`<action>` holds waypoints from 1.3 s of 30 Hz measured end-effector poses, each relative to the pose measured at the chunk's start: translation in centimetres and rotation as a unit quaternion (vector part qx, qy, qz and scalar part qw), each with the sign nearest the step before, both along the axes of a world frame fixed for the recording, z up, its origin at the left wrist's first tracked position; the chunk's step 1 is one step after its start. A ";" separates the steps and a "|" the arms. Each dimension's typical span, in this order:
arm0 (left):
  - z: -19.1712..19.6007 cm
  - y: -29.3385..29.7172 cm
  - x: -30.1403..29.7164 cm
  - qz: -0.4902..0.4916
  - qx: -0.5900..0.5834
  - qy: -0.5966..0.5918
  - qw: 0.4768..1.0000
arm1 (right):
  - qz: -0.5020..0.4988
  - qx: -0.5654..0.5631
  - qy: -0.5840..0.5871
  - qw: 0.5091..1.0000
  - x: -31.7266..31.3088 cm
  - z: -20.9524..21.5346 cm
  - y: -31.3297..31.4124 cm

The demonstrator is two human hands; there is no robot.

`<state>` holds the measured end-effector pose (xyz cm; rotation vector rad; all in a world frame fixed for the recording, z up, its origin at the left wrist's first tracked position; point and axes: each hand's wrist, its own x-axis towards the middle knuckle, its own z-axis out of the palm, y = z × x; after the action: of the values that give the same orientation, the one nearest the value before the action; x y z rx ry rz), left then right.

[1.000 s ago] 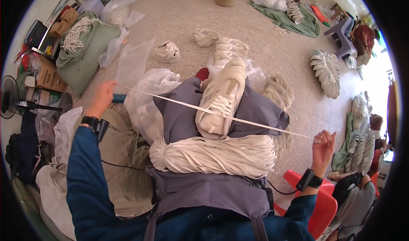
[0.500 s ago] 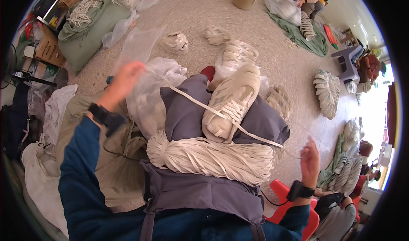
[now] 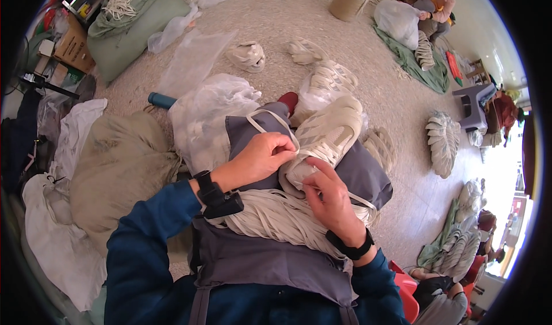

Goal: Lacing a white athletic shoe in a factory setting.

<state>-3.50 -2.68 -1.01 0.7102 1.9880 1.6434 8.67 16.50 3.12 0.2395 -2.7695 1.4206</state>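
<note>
A beige sneaker [image 3: 339,126] lies across my lap, its collar toward me. My left hand [image 3: 265,157] is closed in a pinch on a flat cream shoelace [image 3: 256,123], which loops up over my left thigh. At the shoe's collar my right hand [image 3: 330,197] has its fingers bent and drawn together; what lies between its fingertips cannot be made out. A stretch of lace shows beyond the right hand, over my right thigh. Under both wrists a thick bundle of cream laces [image 3: 267,213] rests on my lap, partly hidden by the right hand.
Ahead on the floor are more beige shoes [image 3: 247,56] and a clear plastic bag [image 3: 201,115]. A tan sack [image 3: 123,175] bulges at my left, with a green sack [image 3: 135,34] farther off. A grey stool [image 3: 472,107] stands at right; another person [image 3: 437,6] sits far right.
Both hands have come inward from wide apart to the shoe's collar. The lace, stretched taut across the shoe before, now hangs in a slack loop at the left.
</note>
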 end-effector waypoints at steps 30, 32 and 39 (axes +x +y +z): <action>-1.0 2.2 0.0 0.041 0.045 -0.084 0.995 | -0.163 -0.262 -0.218 0.926 4.4 -2.2 3.9; -1.1 2.4 0.1 0.066 0.048 -0.095 0.992 | -0.158 -0.249 -0.212 0.932 4.4 -2.2 3.8; -0.2 1.6 0.4 0.063 0.009 -0.042 0.997 | -0.168 -0.250 -0.194 0.934 4.5 -2.2 3.7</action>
<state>-3.14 -1.03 -1.22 0.5221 1.9966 1.7361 13.12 20.21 0.91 -0.5505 -2.3940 2.1677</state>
